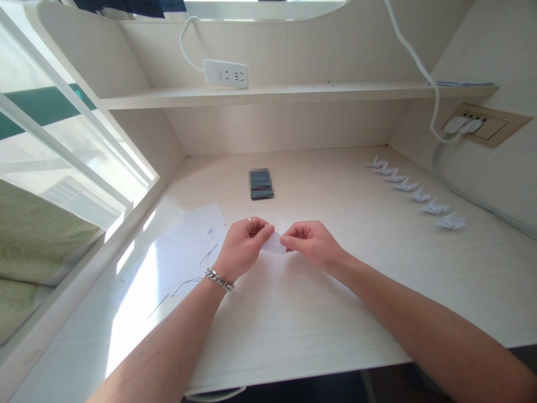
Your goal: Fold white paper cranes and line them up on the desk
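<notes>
Head view: left hand and right hand clamp fingers on the paper's opposite ends, likely steadying it.

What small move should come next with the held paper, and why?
Perhaps press a crease into the small white paper: the left hand pinches one side and the right hand the other, while folded paper figures stand in a row at right.

Bright daylight from left; blown-out sun patch on desk. Soft shadow under right hand. Wide-angle stretch at edges.
</notes>
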A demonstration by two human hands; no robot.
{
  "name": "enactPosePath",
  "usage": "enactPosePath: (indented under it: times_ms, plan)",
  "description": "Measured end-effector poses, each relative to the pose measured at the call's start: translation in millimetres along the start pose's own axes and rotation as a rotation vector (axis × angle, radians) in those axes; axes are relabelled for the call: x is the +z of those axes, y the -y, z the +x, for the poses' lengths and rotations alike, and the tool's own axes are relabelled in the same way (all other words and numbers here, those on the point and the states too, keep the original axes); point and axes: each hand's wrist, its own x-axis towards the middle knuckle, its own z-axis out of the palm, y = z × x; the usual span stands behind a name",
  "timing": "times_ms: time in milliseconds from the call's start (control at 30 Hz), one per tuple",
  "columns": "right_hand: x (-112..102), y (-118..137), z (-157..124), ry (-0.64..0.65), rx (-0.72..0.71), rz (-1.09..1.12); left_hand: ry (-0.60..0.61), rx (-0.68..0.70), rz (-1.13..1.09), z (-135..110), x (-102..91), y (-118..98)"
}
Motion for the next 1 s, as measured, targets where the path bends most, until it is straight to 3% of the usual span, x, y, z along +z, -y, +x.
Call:
enactPosePath:
  times_ms: [133,400,567,767,1000]
  plan:
    - [-2.4,0.1,-0.1,-0.014,-0.025,-0.047,0.071,0.028,0.024,-2.4,1.9,0.4]
    - [-2.1,-1.2,1.2,-0.041,-0.063,-0.013,0.008,-0.001,-0.142,-1.7,4.0,0.4]
    - [-2.1,-4.7,3.2,0.003,-0.065,0.125,-0.037,-0.015,-0.131,-2.0,4.2,0.6]
    - [-3.1,-6.6,3.1,-0.037,-0.106,-0.086,-0.025,-0.015,-0.152,-1.7,5.0,1.4]
    - [-1.5,-4.5,0.8,-0.036,-0.113,-0.086,-0.094,-0.007,-0.171,-3.9,5.2,-5.3]
